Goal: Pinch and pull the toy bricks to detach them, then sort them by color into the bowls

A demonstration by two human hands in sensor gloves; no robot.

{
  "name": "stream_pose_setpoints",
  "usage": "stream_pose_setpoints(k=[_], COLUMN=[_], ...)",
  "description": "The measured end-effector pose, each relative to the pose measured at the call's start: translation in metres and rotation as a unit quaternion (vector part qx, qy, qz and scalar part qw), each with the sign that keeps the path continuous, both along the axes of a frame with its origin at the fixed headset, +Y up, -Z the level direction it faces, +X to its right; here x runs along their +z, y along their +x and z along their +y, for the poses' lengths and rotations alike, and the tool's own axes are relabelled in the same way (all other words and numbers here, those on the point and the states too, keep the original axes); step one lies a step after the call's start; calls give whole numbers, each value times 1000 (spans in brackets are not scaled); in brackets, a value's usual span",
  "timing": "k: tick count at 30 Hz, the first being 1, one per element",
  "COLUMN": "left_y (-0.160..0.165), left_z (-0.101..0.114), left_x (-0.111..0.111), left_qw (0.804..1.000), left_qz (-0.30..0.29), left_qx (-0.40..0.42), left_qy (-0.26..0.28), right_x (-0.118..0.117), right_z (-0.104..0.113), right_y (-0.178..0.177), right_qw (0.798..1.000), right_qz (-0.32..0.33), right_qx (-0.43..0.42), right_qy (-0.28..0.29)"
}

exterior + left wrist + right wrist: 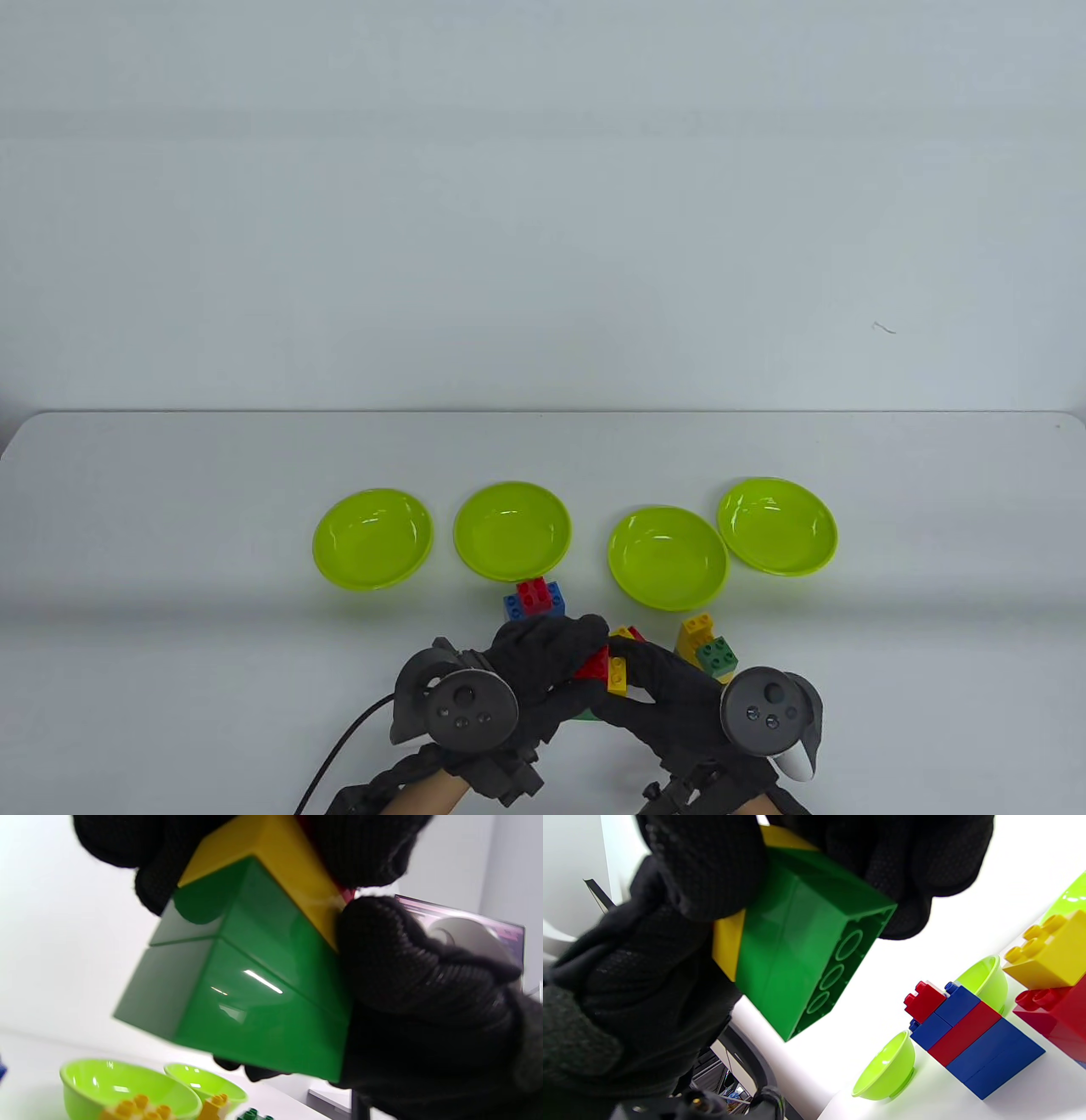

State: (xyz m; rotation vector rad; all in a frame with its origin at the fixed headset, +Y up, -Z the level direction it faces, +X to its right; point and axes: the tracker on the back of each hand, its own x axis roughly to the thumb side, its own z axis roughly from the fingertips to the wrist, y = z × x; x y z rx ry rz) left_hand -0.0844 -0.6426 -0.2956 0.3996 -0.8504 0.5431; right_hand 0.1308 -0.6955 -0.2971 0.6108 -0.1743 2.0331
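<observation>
Both hands are up off the surface [170, 526] and meeting in the middle, sharing one stack of bricks [604, 666]. The left hand [543, 671] has its fingers curled over the red end of the stack; the right hand [670, 692] wraps the yellow part from the other side. The wrist views show what hangs beneath: a big green brick [254, 993] under a yellow brick [275, 861], its hollow underside open to the air in the right wrist view.

The trick here, I'd say, is to brace one hand firm and let the other pinch a single layer, then tilt it off at one edge instead of tugging straight. The green block is large and glossy, so fingertips could slip; a grip across its short sides looks safer.

Four green bowls [373, 538] wait in a row beyond, all apparently empty. A red-and-blue stack [534, 597] and a yellow-and-green stack [706, 647] sit untouched near the hands.
</observation>
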Motion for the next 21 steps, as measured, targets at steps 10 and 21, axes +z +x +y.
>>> stream_pose_setpoints(k=[10,21], left_y=[-2,4], left_z=[2,7], left_x=[-5,11], left_qw=[997,995], left_qz=[-10,26], left_qx=[19,-51], left_qy=[-68,80], right_x=[3,4], right_z=[0,-4], right_y=[-2,-3], right_qw=[1000,999], right_qz=[-6,-11], right_qx=[0,-24], right_qy=[13,-18])
